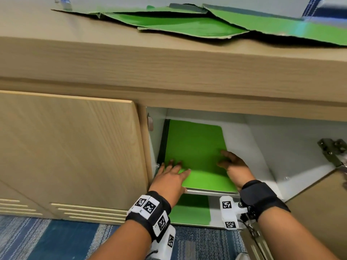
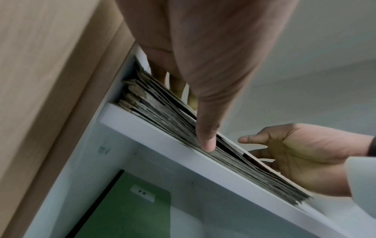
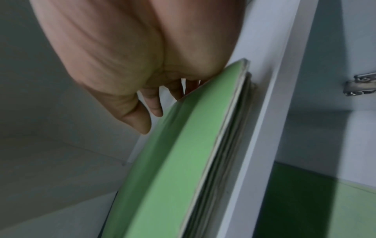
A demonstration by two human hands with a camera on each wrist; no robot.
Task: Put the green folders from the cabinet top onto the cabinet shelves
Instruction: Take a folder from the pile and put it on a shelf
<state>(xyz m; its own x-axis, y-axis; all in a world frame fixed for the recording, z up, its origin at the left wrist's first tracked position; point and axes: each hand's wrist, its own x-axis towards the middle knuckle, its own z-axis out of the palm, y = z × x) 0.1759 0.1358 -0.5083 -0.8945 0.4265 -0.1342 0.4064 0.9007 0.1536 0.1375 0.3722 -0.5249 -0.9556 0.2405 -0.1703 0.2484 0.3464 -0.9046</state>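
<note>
A stack of green folders (image 1: 195, 147) lies flat on the white upper shelf (image 1: 206, 193) inside the open cabinet. My left hand (image 1: 170, 177) rests on its front left corner with straight fingers, and the thumb (image 2: 207, 143) presses the stack's front edges (image 2: 162, 112). My right hand (image 1: 234, 166) stands at the stack's right edge, palm toward it and fingers loosely bent on the top folder (image 3: 173, 161). Another green folder (image 1: 189, 212) with a white label (image 2: 143, 192) lies on the shelf below. Several more green folders (image 1: 187, 25) are spread over the cabinet top.
The left cabinet door (image 1: 71, 147) is closed right beside my left hand. The right door (image 1: 319, 203) hangs open on a metal hinge (image 1: 332, 151). Bare white shelf (image 1: 249, 156) lies to the right of the stack. Blue patterned carpet (image 1: 56, 241) covers the floor.
</note>
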